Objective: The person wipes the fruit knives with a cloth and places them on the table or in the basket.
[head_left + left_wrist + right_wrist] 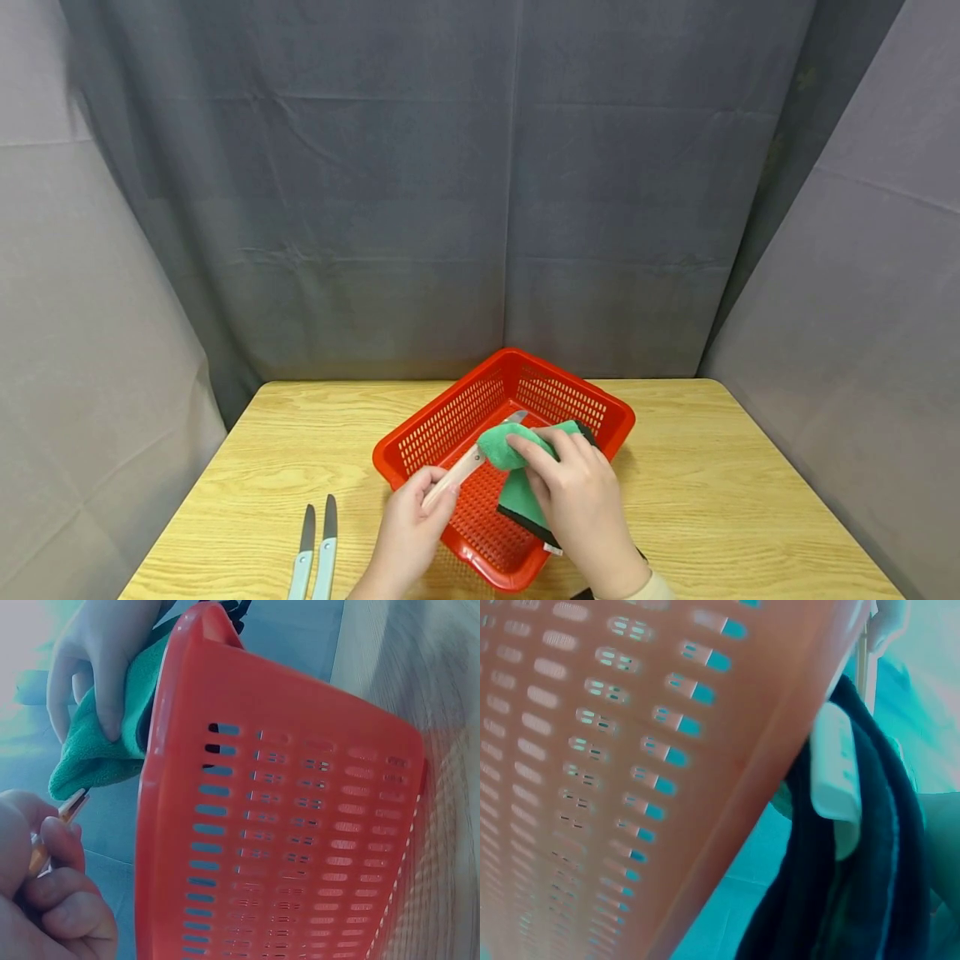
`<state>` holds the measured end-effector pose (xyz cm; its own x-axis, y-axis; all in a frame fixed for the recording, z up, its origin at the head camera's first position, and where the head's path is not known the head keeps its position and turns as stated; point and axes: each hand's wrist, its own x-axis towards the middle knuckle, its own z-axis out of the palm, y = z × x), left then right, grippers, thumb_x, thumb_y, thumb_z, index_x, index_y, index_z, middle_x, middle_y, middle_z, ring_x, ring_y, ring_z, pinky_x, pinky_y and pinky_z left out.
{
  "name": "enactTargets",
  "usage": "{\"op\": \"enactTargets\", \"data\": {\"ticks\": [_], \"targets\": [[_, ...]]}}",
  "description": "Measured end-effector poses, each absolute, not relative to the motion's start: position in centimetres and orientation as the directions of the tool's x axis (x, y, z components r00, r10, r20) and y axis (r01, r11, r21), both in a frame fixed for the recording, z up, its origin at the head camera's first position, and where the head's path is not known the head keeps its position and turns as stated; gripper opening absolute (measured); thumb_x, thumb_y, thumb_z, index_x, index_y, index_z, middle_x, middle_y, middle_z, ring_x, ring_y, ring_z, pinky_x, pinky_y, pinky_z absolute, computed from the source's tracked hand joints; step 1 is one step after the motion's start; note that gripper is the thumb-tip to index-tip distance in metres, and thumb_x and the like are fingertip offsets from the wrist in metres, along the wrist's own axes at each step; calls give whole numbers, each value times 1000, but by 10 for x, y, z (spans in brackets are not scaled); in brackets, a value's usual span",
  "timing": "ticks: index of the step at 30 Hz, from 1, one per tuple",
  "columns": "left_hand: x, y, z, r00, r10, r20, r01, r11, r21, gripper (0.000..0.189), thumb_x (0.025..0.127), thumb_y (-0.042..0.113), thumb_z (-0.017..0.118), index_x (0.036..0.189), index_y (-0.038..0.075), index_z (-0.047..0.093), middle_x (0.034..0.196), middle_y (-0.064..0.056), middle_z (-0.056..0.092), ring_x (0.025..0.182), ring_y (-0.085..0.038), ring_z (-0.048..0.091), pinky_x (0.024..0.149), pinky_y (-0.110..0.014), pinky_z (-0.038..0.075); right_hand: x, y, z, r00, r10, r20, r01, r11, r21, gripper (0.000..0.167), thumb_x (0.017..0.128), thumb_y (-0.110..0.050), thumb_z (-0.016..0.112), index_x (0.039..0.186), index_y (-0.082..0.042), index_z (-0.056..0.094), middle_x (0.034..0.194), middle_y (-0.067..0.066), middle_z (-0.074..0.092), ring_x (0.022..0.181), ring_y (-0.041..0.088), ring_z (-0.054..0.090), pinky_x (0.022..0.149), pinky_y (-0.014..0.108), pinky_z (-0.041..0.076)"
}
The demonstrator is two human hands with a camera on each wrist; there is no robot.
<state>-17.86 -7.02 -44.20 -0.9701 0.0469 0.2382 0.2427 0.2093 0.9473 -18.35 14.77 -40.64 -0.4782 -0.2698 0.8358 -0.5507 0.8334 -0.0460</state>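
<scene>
In the head view my left hand [408,525] grips the pale, riveted handle of a knife [459,475], which points up and away over the basket. My right hand [581,492] pinches a green cloth [501,446] folded round the blade, whose tip shows beyond the fold. The cloth's dark-edged end hangs down inside the red basket [480,542]. From the left wrist, the cloth [97,761] meets the knife [73,804] just past my left fingers. The right wrist view shows the cloth's dark edging [885,855] and a white label [836,765] beside the basket wall [727,757].
Two knives with light blue handles, one [302,554] beside the other [327,546], lie on the wooden table [750,500] left of my left hand. Grey curtains [390,183] enclose the back and sides. A small dark item [582,594] shows at the bottom edge.
</scene>
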Motion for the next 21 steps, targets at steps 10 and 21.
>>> {"op": "enactTargets", "data": {"ticks": [10, 21], "targets": [[-175, -69, -439, -967, 75, 242, 252, 215, 943, 9, 97, 10, 68, 101, 2, 67, 71, 1, 53, 59, -3, 46, 50, -18, 40, -188, 157, -404, -494, -218, 842, -486, 872, -60, 56, 69, 2, 87, 117, -25, 76, 103, 7, 72, 79, 24, 64, 62, 39, 54], [-175, -69, -439, -971, 56, 234, 240, 213, 947, 8, 96, 10, 69, 101, 4, 68, 70, 1, 54, 58, -3, 46, 50, -18, 40, -188, 166, -398, -497, -131, 858, -423, 900, -107, 56, 68, 5, 86, 116, -21, 75, 103, 10, 71, 80, 30, 63, 65, 43, 55]]}}
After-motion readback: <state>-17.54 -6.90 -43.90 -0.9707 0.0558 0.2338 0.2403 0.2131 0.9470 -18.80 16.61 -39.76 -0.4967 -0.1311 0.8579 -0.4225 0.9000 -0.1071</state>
